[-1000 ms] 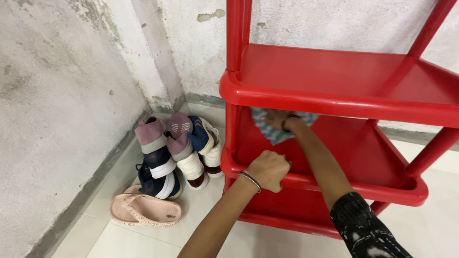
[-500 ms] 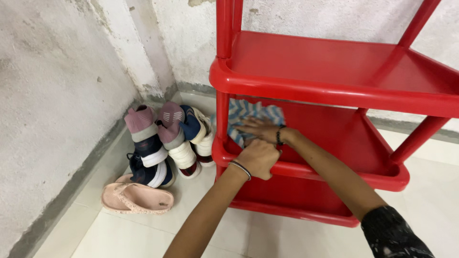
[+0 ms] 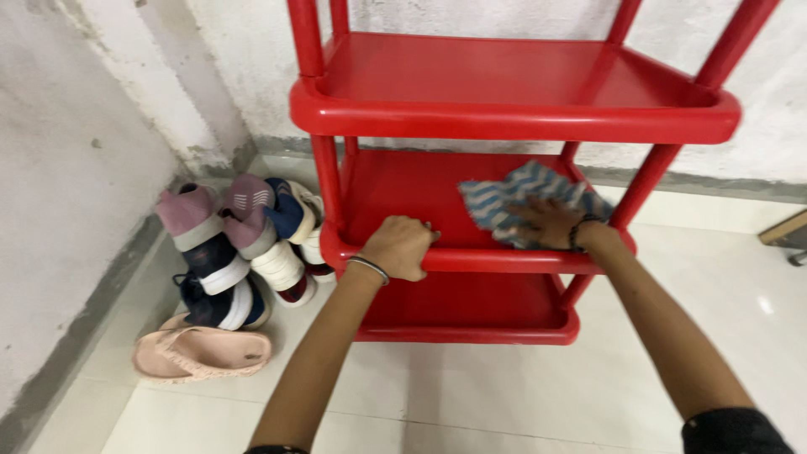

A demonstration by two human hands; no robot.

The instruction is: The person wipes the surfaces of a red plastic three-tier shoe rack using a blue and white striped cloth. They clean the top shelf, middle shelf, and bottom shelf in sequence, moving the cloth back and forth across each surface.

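Against the rough grey wall stands the red rack (image 3: 504,122), where my left hand (image 3: 402,246) is curled tight around the front rim of the middle shelf while my right hand (image 3: 551,223), fingers spread, presses flat on the blue striped cloth (image 3: 513,192) lying on that shelf, shoes (image 3: 239,248) piled nearby.

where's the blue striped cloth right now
The blue striped cloth lies on the right part of the red rack's middle shelf, pressed under the right hand.
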